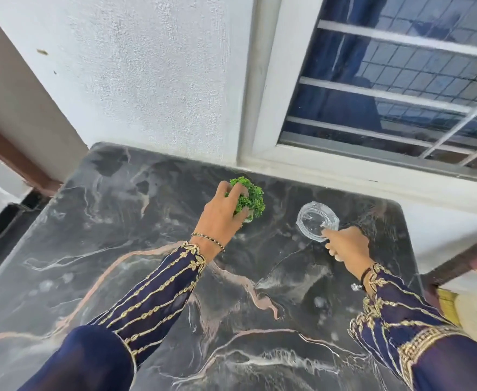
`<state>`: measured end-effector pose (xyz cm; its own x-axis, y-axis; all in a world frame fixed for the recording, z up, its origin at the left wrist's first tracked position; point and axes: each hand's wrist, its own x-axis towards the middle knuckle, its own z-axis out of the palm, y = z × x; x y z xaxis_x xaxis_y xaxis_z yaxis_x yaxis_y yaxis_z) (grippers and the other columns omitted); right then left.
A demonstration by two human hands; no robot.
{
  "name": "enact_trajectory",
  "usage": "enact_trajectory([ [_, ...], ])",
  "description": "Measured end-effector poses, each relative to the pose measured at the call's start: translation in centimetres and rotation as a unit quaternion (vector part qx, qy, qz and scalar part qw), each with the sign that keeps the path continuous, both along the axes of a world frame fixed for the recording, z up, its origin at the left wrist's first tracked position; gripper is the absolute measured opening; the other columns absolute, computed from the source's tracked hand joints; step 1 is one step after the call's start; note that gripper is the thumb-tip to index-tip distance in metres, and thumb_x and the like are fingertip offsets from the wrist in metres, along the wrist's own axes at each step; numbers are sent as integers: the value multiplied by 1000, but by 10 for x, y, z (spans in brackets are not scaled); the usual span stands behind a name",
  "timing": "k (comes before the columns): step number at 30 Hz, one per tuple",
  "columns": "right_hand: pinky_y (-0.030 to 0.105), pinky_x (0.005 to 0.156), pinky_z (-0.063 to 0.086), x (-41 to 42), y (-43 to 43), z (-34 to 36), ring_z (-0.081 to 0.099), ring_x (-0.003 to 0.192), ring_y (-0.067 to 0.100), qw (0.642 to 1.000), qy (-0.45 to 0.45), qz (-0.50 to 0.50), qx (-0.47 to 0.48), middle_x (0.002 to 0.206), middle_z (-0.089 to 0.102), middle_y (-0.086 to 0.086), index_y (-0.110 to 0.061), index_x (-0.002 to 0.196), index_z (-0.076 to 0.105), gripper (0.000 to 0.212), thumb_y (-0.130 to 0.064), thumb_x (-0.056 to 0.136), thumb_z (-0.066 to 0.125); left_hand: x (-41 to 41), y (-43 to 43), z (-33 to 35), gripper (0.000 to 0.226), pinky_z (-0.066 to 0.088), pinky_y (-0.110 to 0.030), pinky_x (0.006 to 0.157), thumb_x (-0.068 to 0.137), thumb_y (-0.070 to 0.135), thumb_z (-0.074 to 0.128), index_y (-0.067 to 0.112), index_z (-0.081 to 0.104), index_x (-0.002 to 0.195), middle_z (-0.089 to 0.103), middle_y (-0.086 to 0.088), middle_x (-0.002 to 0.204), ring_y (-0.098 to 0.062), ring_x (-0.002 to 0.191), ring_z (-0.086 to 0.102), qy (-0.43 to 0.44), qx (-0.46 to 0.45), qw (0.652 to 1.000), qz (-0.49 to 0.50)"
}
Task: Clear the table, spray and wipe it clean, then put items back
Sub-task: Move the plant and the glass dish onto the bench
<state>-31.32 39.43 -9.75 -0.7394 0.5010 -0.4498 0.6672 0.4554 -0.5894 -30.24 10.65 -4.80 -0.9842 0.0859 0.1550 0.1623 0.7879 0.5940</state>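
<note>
While left hand grips potted plant, glass dish

Dark marble table, small green plant, glass ashtray

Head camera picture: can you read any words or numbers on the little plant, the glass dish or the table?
None: the green plant, the glass dish, the marble table and the wall carry no text.
The yellow thing at the right edge is too blurred to tell.
</note>
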Motion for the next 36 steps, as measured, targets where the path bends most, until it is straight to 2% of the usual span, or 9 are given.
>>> enact_trajectory([
  [2, 23, 38, 48, -4, -1, -3, 60, 51, 19, 1000, 10, 11, 2, 77, 73, 19, 10, 96, 72, 33, -22, 94, 67, 4, 9, -2, 26, 40, -26, 61, 88, 21, 63, 17, 53, 111, 46, -2, 106, -17, 54, 43, 7, -3, 1000, -17],
  [7, 27, 50, 37, 12, 11, -6, 63, 74, 26, 999, 17, 33, 38, 102, 71, 21, -4, 94, 60, 17, -22, 96, 59, 12, 35, -4, 26, 42, -25, 62, 85, 19, 66, 18, 55, 109, 48, 0, 105, -16, 61, 47, 21, -8, 999, -46],
  [11, 26, 52, 41, 45, 39, -6, 65, 70, 23, 999, 43, 24, 11, 90, 73, 15, -7, 90, 54, 15, -21, 95, 58, 21, 68, -2, 26, 45, -26, 63, 84, 21, 67, 18, 57, 108, 47, 2, 103, -22, 64, 54, 23, -12, 998, -65],
  [16, 16, 44, 41, 94, 102, -3, 67, 53, 11, 996, 79, 28, -13, 68, 74, 8, -12, 89, 56, 12, -22, 96, 60, 46, 139, 0, 26, 40, -24, 64, 83, 23, 68, 19, 58, 107, 45, 5, 100, -7, 55, 39, 31, -18, 995, -88],
  [20, 7, 42, 39, 136, 181, -6, 60, 41, 2, 994, 102, 38, -23, 65, 73, 6, -11, 93, 57, 11, -21, 96, 60, 77, 223, 4, 25, 47, -27, 64, 82, 21, 70, 17, 63, 106, 53, -2, 103, -18, 58, 49, 27, -33, 994, -101],
  [25, 33, 57, 54, 189, 292, -13, 64, 50, 18, 993, 105, 34, -49, 70, 74, 11, -9, 96, 58, 10, -18, 97, 60, 113, 343, -2, 24, 46, -26, 57, 82, 20, 72, 18, 65, 104, 56, -2, 102, -5, 45, 36, 10, -19, 991, -129],
  [29, 34, 59, 54, 234, 385, -21, 61, 47, 15, 994, 103, 11, -43, 68, 73, 10, -10, 103, 55, 10, -16, 98, 61, 134, 455, -19, 27, 52, -31, 61, 79, 20, 75, 18, 68, 105, 60, -2, 104, -1, 48, 36, -22, -12, 986, -167],
  [33, 44, 67, 58, 280, 462, -45, 67, 60, 29, 995, 81, -47, -45, 70, 73, 15, -7, 113, 55, 17, -14, 99, 61, 154, 549, -41, 27, 54, -35, 61, 80, 22, 75, 16, 69, 105, 61, -5, 106, -9, 52, 34, -50, -19, 971, -232],
  [36, 46, 68, 58, 316, 505, -72, 66, 60, 29, 991, 60, -110, -41, 66, 71, 13, -6, 111, 54, 15, -12, 99, 60, 169, 603, -63, 27, 57, -42, 68, 80, 19, 74, 14, 69, 107, 61, -6, 109, -19, 64, 54, -82, -30, 950, -300],
])
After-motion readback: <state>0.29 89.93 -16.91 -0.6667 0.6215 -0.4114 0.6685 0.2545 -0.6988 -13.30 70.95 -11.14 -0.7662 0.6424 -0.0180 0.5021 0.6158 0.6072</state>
